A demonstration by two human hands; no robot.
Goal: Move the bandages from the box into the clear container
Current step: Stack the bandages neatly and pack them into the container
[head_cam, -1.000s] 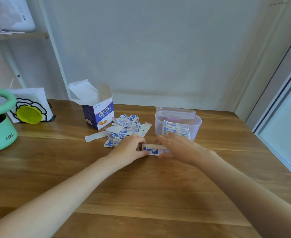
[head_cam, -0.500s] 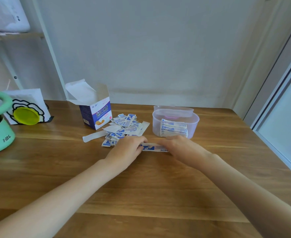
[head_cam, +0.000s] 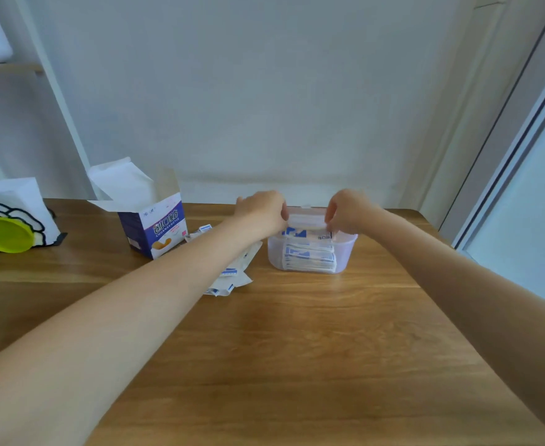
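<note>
Single head-worn view — looking forward and down, close over the table [head_cam: 296, 349].

At frame centre, the left hand [head_cam: 261, 210] and right hand [head_cam: 348, 210] pinch the ends of a bandage stack [head_cam: 306, 228] over the clear container [head_cam: 345, 252], above bandages already inside. Left of it lie loose bandages [head_cam: 232, 278] and the open box [head_cam: 155, 226] on the wooden table [head_cam: 296, 349].
</note>
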